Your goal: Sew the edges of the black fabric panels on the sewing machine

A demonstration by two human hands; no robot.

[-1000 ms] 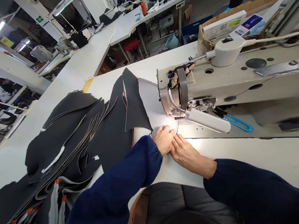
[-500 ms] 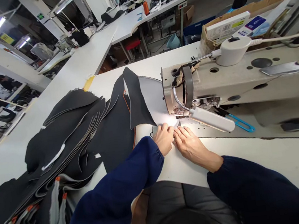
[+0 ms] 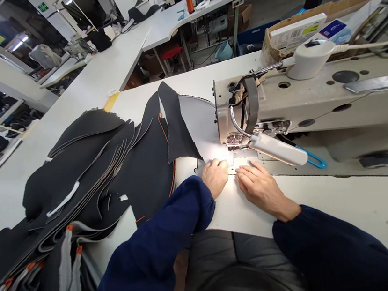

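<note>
My left hand [image 3: 215, 178] is closed, its fingers curled over the near corner of a dark fabric piece with a grey underside [image 3: 200, 126], just left of the needle area of a sewing machine [image 3: 273, 95]. The fingertips hide the gripped edge. A dark flap [image 3: 176, 124] of fabric lies folded over the grey side, and an orange line runs along the edge beside it. My right hand [image 3: 261, 189] lies palm down at the front edge of the metal machine bed, fingers stretched out, holding nothing visible. A small white lamp [image 3: 279, 148] lights the spot beneath the needle.
Stacked dark fabric pieces [image 3: 72, 165] cover the left of the white table [image 3: 364, 205]. More pieces with orange tabs [image 3: 66, 274] hang at the lower left. Blue-handled snips [image 3: 316, 159] lie under the machine arm. A cardboard box [image 3: 267, 54] stands behind the machine.
My right hand has moved right, away from my left, opening a gap between them. My left hand stays on the fabric's corner. The whole view has shifted slightly.
</note>
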